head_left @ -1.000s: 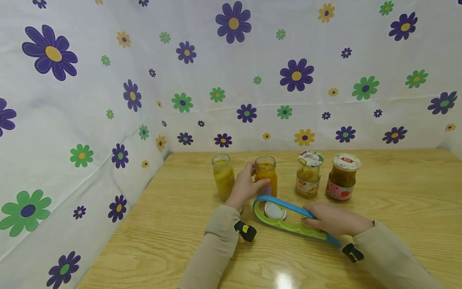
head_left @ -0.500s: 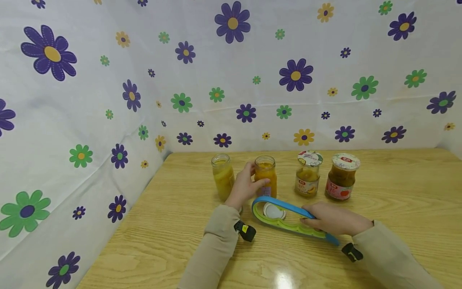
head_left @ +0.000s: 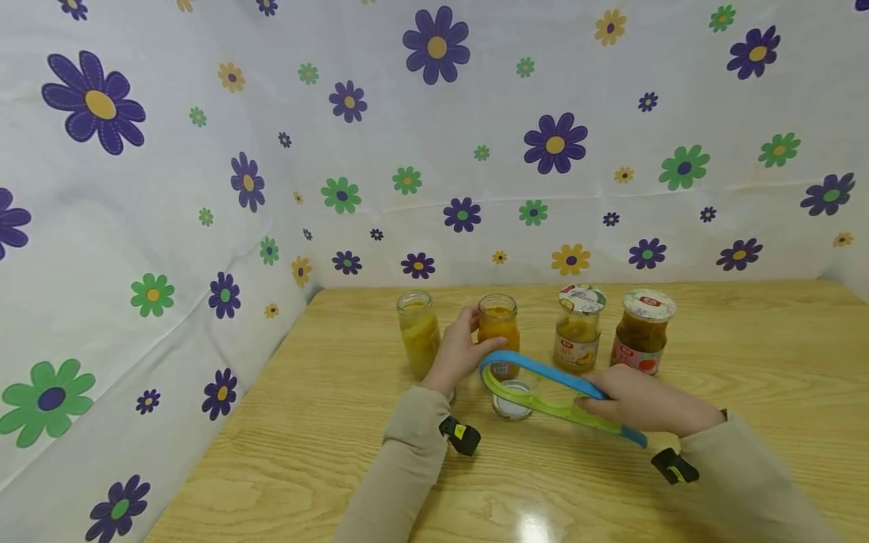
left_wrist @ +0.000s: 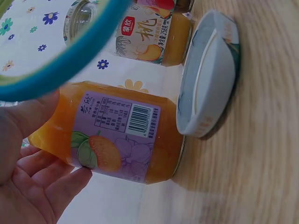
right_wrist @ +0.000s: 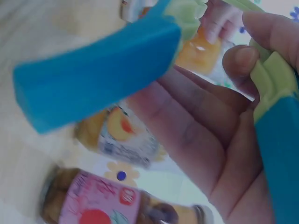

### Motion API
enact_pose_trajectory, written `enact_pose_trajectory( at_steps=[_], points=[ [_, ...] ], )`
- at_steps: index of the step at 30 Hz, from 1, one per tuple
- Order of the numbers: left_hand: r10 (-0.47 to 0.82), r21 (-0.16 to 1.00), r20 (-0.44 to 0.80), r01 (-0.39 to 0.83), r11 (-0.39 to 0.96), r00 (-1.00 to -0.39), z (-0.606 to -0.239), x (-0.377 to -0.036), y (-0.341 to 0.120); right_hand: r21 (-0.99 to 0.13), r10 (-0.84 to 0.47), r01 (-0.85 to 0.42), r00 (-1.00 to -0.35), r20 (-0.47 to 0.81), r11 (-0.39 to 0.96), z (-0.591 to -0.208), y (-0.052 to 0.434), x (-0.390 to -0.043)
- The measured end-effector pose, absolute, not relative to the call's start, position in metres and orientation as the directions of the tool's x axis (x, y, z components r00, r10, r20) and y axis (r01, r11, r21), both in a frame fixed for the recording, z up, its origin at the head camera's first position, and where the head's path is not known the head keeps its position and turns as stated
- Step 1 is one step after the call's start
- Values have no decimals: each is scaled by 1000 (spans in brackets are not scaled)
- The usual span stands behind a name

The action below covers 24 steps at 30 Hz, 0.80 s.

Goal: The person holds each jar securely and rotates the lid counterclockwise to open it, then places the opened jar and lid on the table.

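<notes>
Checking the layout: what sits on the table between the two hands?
In the head view, the white lid lies between the left hand and right hand, under the opener's loop.

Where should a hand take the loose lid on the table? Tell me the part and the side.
Take the lid by its rim, fingers coming down from above and pinching across opposite edges. It lies flat on the table, so only the rim gives purchase. Come from the near side: the opener held by the right hand hangs over it, and the jar in the left hand stands just behind.
</notes>
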<state>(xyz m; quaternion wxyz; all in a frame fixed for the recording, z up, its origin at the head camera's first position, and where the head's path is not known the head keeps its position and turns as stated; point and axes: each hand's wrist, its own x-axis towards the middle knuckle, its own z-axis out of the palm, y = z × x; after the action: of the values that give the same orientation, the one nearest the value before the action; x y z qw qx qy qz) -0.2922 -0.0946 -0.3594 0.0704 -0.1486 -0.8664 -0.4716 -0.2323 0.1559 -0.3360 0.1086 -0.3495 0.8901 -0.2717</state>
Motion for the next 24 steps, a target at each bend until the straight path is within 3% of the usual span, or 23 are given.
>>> enact_pose_trajectory(
  at_steps=[11, 16, 24],
  points=[
    [184, 811, 259, 317, 491, -948, -356, -291, -93, -567, -581, -523, -808, 93, 636, -308, 181, -227],
    [171, 812, 266, 317, 490, -949, -359, -293, -91, -448, -470, -482, -870, 146, 753, -300, 188, -225],
    [146, 829, 256, 295, 476, -956, -363, -294, -89, -275, -367, -427, -898, 243, 861, -295, 200, -225]
  ],
)
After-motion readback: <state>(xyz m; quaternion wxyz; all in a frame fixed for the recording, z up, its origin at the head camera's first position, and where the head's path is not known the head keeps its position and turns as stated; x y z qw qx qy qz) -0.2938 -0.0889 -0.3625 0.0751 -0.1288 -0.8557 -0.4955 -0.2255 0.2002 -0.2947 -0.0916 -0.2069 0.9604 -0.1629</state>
